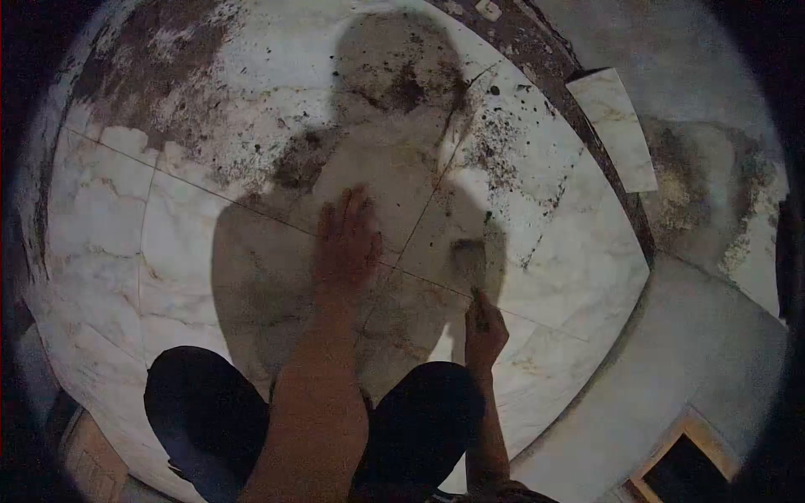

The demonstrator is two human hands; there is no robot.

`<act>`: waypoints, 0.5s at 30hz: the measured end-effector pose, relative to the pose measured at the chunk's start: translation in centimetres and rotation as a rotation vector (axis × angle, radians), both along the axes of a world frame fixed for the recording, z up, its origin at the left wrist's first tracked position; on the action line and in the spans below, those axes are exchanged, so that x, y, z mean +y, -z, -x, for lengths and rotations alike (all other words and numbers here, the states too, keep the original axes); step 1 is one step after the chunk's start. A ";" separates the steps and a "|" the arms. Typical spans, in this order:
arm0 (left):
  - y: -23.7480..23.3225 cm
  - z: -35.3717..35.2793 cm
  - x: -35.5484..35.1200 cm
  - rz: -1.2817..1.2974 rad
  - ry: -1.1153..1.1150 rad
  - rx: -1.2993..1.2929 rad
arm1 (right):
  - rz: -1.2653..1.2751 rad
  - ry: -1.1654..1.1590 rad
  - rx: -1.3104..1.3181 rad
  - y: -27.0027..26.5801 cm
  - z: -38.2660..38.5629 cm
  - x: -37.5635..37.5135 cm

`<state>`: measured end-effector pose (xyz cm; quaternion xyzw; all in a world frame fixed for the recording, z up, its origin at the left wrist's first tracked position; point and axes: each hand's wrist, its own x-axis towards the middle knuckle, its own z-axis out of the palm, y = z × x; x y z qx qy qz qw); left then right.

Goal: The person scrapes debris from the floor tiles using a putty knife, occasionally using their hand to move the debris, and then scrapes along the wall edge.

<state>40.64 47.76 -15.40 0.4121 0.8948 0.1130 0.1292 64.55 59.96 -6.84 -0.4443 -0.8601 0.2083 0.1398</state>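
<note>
My left hand (346, 243) lies spread over the marble-patterned floor tiles (92, 210), inside my own shadow, close to a joint line. Its fingers point forward and hold nothing. To the right, my right hand (485, 329) is closed round the handle of a small scraper-like tool (468, 253). The tool's dark, flat end points forward over the tiles; the shadow blurs its exact shape. Dark dirt crumbs (408, 88) are scattered ahead of both hands.
My dark-clothed knees (428, 419) are at the bottom. A loose piece of tile (616, 130) leans by the floor's right edge. Brown dirt (126, 92) covers the upper left. A wooden frame (683, 461) round a dark opening is at the lower right.
</note>
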 end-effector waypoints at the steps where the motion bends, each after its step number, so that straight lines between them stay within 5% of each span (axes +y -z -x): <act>1: -0.1 0.0 0.0 -0.046 -0.015 -0.027 | 0.031 0.008 0.154 0.4 0.9 0.6; 2: -0.1 0.0 0.0 -0.093 -0.030 -0.051 | -0.132 -0.029 -0.439 1.0 2.1 2.8; 4: 0.0 0.0 0.1 -0.097 -0.029 -0.064 | -0.124 -0.078 -0.082 2.4 8.1 6.7; 9: 0.8 0.2 0.1 -0.146 -0.045 -0.008 | 0.041 -0.096 -0.187 1.7 14.0 11.0; 13: 0.2 0.0 0.0 -0.084 -0.021 -0.028 | -0.062 -0.118 -0.123 0.6 8.3 3.9; 15: 0.3 0.0 -0.1 -0.067 -0.022 -0.050 | 0.035 -0.114 -0.361 -0.1 7.8 2.0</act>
